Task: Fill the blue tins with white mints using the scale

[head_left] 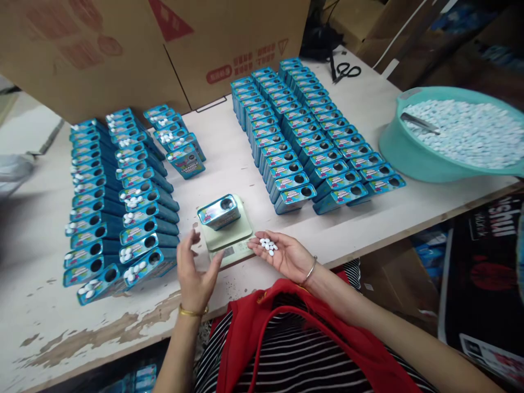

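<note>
A blue tin (pixel 219 212) with a round hole in its top stands on a small pale green scale (pixel 229 237). My left hand (pixel 197 275) is just left of the scale, thumb and fingers apart, with nothing in it. To the right of the scale my right hand (pixel 282 254) lies palm up, its fingertips by the scale's edge. Several white oval candies (pixel 268 245) rest in that palm. On the left are rows of blue tins (pixel 141 215), many with white candies on their tops. More blue tins (pixel 292 180) stand in rows to the right, their holes showing.
A turquoise basin (pixel 421 158) full of white candies stands at the right, with a metal scoop (pixel 420 123) lying in it. Black scissors (pixel 347 71) lie at the back. A large cardboard box (pixel 135 54) closes off the table's far side.
</note>
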`<state>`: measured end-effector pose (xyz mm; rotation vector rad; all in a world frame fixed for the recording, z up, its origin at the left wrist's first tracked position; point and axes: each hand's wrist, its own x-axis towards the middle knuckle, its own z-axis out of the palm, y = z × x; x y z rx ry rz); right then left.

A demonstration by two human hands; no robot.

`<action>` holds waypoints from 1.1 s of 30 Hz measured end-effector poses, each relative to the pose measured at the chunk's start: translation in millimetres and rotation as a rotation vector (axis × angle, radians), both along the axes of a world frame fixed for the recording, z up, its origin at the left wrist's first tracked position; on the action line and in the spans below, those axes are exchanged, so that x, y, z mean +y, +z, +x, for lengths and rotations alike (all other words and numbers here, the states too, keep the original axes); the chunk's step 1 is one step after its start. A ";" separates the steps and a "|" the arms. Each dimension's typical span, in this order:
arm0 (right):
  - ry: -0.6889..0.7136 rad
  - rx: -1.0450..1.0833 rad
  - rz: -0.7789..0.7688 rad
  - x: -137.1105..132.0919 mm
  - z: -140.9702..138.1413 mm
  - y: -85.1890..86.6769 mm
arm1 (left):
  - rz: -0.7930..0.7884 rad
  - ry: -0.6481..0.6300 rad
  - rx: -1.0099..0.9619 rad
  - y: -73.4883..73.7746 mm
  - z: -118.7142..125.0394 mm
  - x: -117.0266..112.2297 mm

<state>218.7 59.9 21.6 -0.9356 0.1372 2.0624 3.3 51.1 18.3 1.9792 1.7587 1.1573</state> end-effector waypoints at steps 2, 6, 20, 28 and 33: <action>0.004 0.004 0.007 4.7 -4.9 3.0 | -0.011 -0.022 -0.045 -0.8 -0.1 22.8; -0.020 0.026 0.025 18.8 -19.3 14.1 | -0.018 -0.165 -0.054 5.7 2.5 61.6; -0.180 0.062 -0.081 45.4 -44.8 34.9 | 0.424 -0.430 0.543 42.7 0.0 54.7; -0.127 0.029 -0.008 40.5 -29.4 29.6 | 0.140 -0.248 0.017 19.2 -2.9 60.6; -0.128 -0.011 0.031 32.4 -11.6 14.3 | -0.054 -0.159 -0.215 -7.7 -9.2 73.0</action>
